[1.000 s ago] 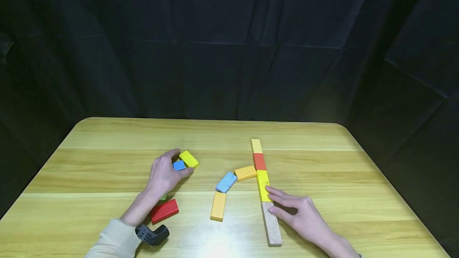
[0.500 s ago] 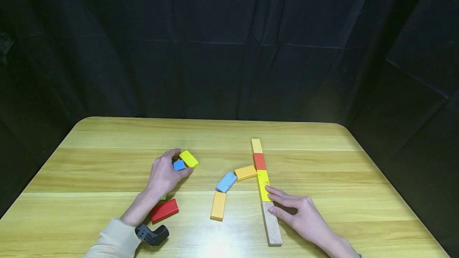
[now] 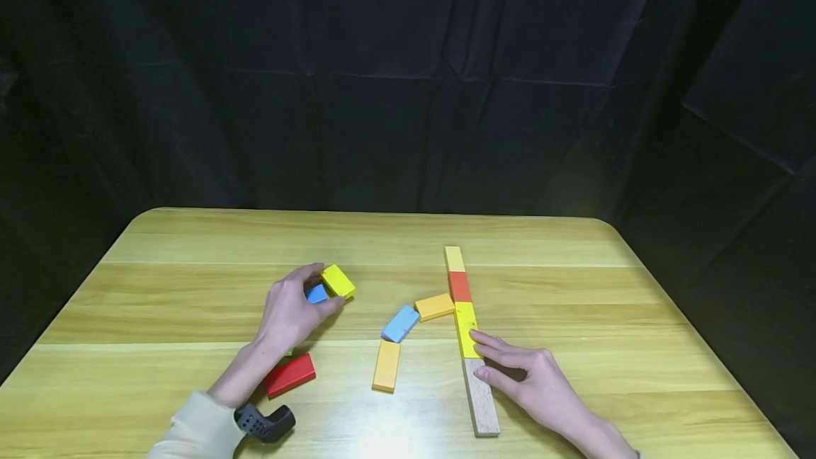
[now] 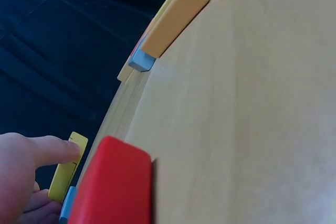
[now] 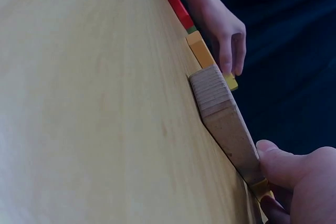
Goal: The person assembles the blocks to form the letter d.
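Observation:
In the head view my left hand [image 3: 291,309] pinches a yellow block [image 3: 338,281] between thumb and fingers. Right beside that block, partly under the hand, lies a blue block [image 3: 316,294]. The left wrist view shows the thumb against the face of the yellow block [image 4: 67,167]. My right hand [image 3: 529,381] rests at a straight row, with fingertips touching its yellow part [image 3: 467,330] and the thumb at the near, plain wooden block [image 3: 481,398]. Further along the row come a red block [image 3: 460,287] and a pale yellow block [image 3: 454,258].
An orange block [image 3: 435,307] touches the row's left side. A light blue block [image 3: 400,324] and another orange block [image 3: 385,367] continue from it in a curve. Near my left wrist lie a red block [image 3: 290,376] and a mostly hidden green one [image 3: 290,352].
The yellow block in my left hand has shifted slightly up and away from the blue block. My right hand stays at the row. The view has moved a little.

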